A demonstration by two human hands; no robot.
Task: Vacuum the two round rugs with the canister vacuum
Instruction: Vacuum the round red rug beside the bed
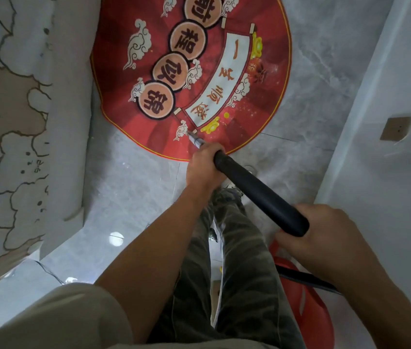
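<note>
On grey tile (310, 102), round red rug (208, 80)

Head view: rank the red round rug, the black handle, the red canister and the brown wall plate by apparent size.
1. red round rug
2. red canister, partly hidden and nearer the camera, so unsure against the handle
3. black handle
4. brown wall plate

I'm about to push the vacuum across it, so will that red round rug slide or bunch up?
Probably slides: the red rug looks thin and lies flat on glossy tile floor. Likely floppy; its left edge looks wavy, so the wand might bunch it.
</note>
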